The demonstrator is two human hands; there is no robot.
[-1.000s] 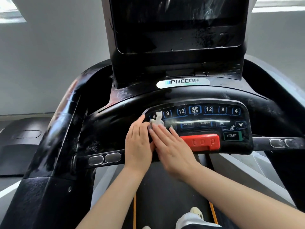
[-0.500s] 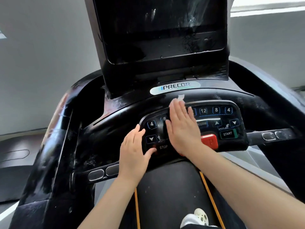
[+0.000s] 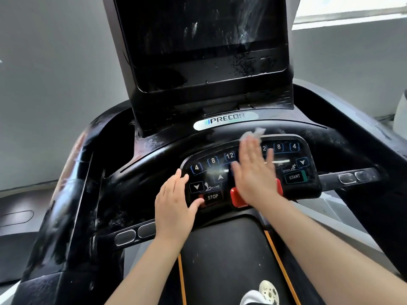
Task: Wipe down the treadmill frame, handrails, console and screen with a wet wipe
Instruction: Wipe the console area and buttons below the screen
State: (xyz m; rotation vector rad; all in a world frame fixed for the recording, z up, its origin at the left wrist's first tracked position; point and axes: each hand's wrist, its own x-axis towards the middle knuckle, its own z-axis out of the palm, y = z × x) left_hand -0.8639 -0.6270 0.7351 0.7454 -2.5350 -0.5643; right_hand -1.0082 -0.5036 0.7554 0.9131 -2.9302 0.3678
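right hand [image 3: 253, 172], fingers flat, presses wet wipe [image 3: 253, 134] on keypad [image 3: 293, 164] at frame centre. left hand [image 3: 174, 203], fingers spread, empty, braces its left edge. best: light even pressure, avoid start button [image 3: 294, 177].

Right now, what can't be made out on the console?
Head view only:
- Keys under the right hand: hidden, hand motion-blurred.
- Wet wipe: only its tip shows past the fingertips.
- Red stop bar: middle covered.
- Screen: top cut by frame edge.
- Left hand: covers the keypad's left edge.
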